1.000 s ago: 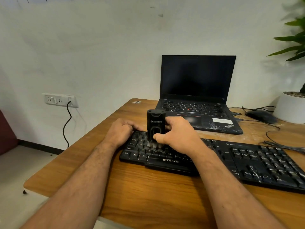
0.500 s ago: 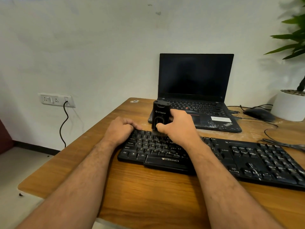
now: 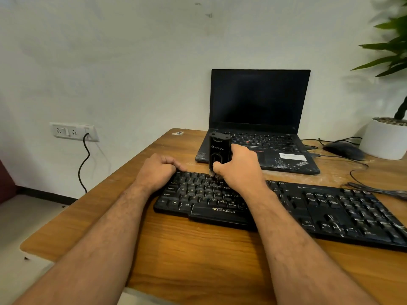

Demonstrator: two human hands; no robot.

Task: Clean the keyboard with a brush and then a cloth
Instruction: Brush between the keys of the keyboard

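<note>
A black Zebronics keyboard (image 3: pixel 286 208) lies across the wooden tabletop (image 3: pixel 198 256), its left end toward the near-left and its right end running off the right edge of view. The right hand (image 3: pixel 239 170) is closed around the lower part of a black upright brush (image 3: pixel 219 150), whose bristle end meets the top key rows near the keyboard's far-left portion; the bristles themselves are mostly hidden by the hand. The left hand (image 3: pixel 157 170) is clenched into a loose fist, empty as far as can be seen, resting against the keyboard's far-left corner. Behind the keyboard stands an open laptop (image 3: pixel 259 111) with a dark screen. To its right lie a black mouse (image 3: pixel 343 150) and cables, beside a white plant pot (image 3: pixel 383 139). No cloth is identifiable.
</note>
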